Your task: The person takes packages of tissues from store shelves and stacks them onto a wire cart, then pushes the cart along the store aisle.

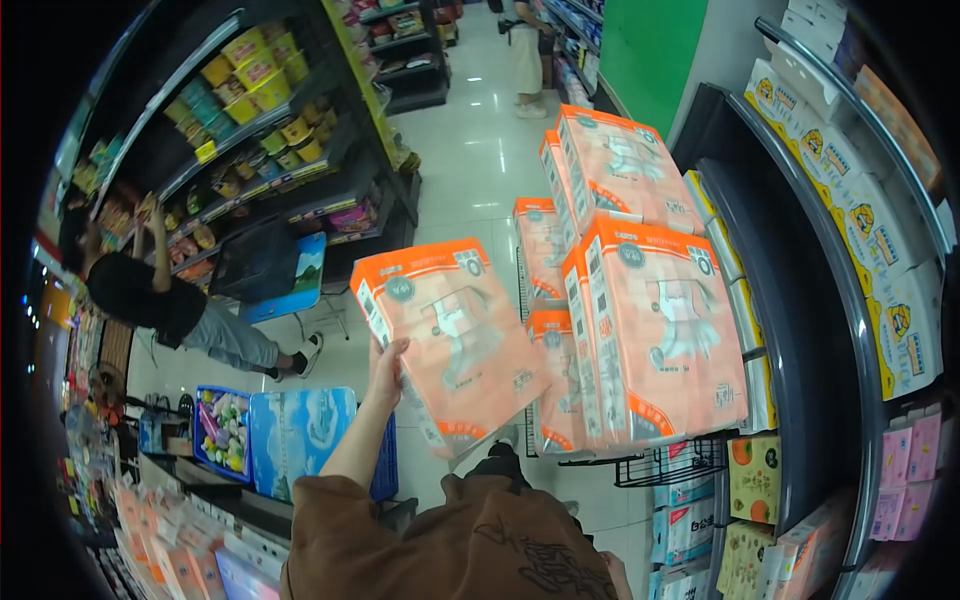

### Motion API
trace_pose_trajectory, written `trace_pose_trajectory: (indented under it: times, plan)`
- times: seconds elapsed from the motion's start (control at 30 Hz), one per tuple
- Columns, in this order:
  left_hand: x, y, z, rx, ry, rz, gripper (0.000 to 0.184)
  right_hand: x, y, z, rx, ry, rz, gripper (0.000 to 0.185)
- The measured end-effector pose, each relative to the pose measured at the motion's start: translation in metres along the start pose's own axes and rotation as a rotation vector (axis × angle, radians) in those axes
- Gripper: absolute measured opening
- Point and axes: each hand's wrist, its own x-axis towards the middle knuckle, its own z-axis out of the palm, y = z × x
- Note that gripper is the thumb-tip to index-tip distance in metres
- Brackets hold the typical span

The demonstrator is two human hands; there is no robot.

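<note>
My left hand (388, 370) grips the left edge of an orange-and-peach plastic-wrapped pack of tissues (455, 340), thumb in front and the other fingers behind it. The pack is held tilted in front of my body. Just right of it, similar packs (665, 335) are stacked in two levels on a black wire rack (680, 465). Only a sliver of my right hand (613, 572) shows low beside my brown shirt, and its fingers are hidden.
Dark shelving (790, 300) with boxed goods runs along the right. Left stand shelves of tubs (255, 75), a blue folding table (298, 275) and a blue crate (222, 430). A person in black (150, 290) is at the left; another person (525, 60) stands farther down the aisle.
</note>
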Motion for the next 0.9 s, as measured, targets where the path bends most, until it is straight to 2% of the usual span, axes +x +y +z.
trace_pose_trajectory:
  times: [0.07, 0.17, 0.23, 0.3, 0.33, 0.43, 0.57, 0.67, 0.77, 0.83, 0.9]
  plan:
    - [0.05, -0.005, 0.015, -0.033, -0.075, -0.085, 0.067, 0.011, 0.029, 0.032, 0.055, 0.044, 0.193, 0.029]
    - [0.147, -0.053, 0.013, -0.081, -0.228, -0.258, 0.067, 0.015, 0.091, 0.101, 0.509, 0.174, 0.345, 0.028]
    - [0.215, -0.104, 0.011, -0.135, -0.353, -0.406, 0.069, 0.0, 0.069, 0.116, 0.728, 0.144, 0.283, 0.029]
    - [0.241, -0.151, 0.041, -0.071, -0.286, -0.283, 0.068, -0.009, 0.042, 0.124, 0.876, 0.128, 0.262, 0.03]
    - [0.233, -0.15, 0.071, -0.019, -0.233, -0.172, 0.066, -0.006, 0.029, 0.13, 0.881, 0.131, 0.298, 0.03]
    - [0.233, -0.157, 0.107, -0.179, -0.149, -0.225, 0.067, 0.003, 0.001, 0.14, 0.876, 0.162, 0.412, 0.03]
    - [0.271, -0.15, 0.16, -0.112, -0.085, -0.21, 0.075, 0.008, -0.029, 0.146, 0.876, 0.187, 0.51, 0.03]
    - [0.3, -0.15, 0.187, -0.03, -0.211, -0.253, 0.086, 0.005, -0.038, 0.152, 0.887, 0.198, 0.55, 0.03]
    - [0.301, -0.227, 0.161, 0.25, -0.556, -0.111, 0.101, 0.001, -0.041, 0.153, 0.893, 0.205, 0.569, 0.03]
    - [0.232, -0.205, 0.162, 0.751, -0.519, -0.565, 0.115, -0.001, -0.038, 0.154, 0.902, 0.211, 0.58, 0.03]
    - [0.204, -0.221, 0.161, 0.405, -0.452, -0.681, 0.121, -0.004, -0.038, 0.158, 0.913, 0.216, 0.588, 0.03]
